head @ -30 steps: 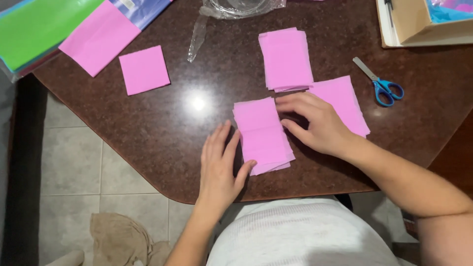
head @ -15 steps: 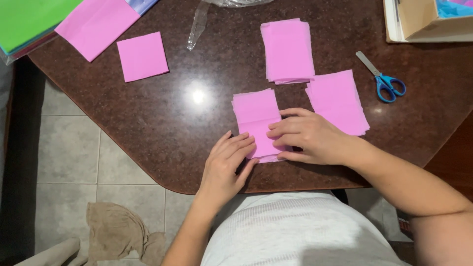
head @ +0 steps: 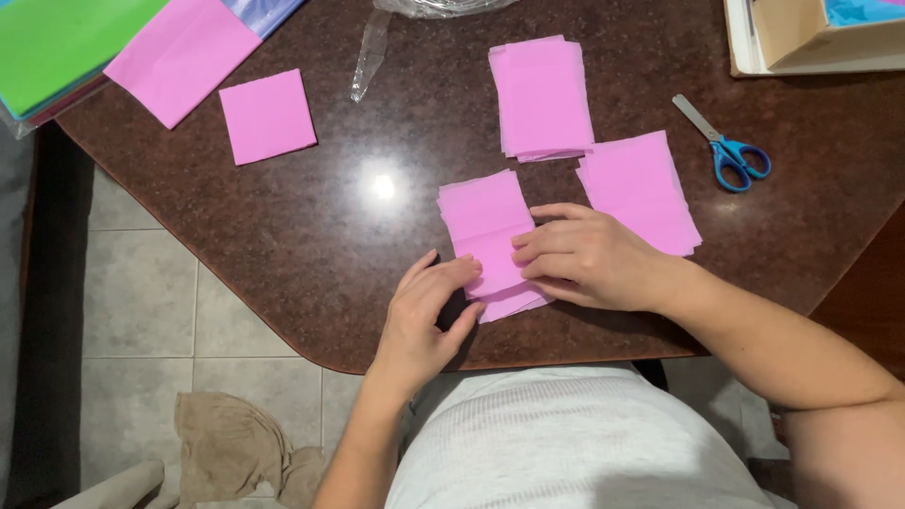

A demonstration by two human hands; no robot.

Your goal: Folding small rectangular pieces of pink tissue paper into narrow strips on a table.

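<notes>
Pink paper stack (head: 485, 226) lies on the counter (head: 311, 236) between my hands, long axis running away from me. My right hand (head: 589, 256) presses flat on its right edge; my left hand (head: 429, 316), fingers loosely curled, touches its near-left corner, gripping nothing.

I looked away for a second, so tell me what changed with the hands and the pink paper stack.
The left hand slid from flat on the nearest pink stack to its lower left edge; the right hand moved from the right edge onto its middle, pressing. The other pink stacks, single square and scissors stayed put.
</notes>
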